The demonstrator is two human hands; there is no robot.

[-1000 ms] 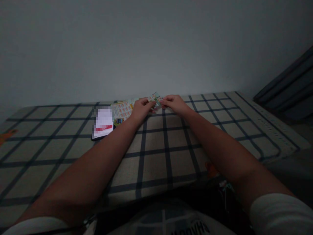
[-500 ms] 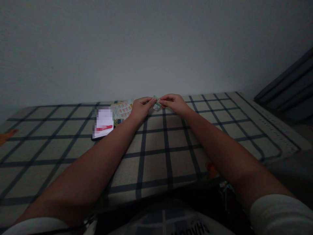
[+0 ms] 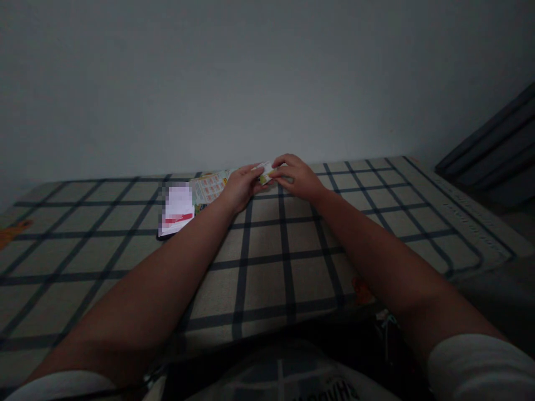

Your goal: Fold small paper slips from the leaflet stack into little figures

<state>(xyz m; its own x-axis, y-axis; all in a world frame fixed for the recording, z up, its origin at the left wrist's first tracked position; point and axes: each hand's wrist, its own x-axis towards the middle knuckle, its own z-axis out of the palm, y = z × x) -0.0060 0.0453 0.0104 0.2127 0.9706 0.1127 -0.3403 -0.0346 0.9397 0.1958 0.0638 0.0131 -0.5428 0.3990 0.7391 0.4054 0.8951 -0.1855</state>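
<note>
Pinching a small card (image 3: 266, 170) between them, the left hand (image 3: 240, 186) and the right hand (image 3: 297, 178) meet just to the right of the printed sheet (image 3: 209, 186). The left hand's thumb and fingers are closed narrowly on the card's near end. The right hand's fingers are curled over its far end, so both hands hold it. The card is raised a little off the checked cloth (image 3: 284, 250) and shows a pale face with a yellow-green patch; its print is too small to read.

The printed sheet lies flat on the cloth and carries rows of orange panels, with lettering too fine and dim to make out. The left hand covers its right edge. Touching the sheet's left side lies a flat dark-edged item (image 3: 178, 211) with a white face and a red stripe. Its surface is blurred out and no words can be read.

Far left of the sheet, an orange motif (image 3: 10, 231) is printed on the cloth. Well below the sheet, at the bottom of the view, the person's shirt (image 3: 326, 390) bears dark capital letters seen upside down and cut off, so they cannot be read with certainty.
</note>
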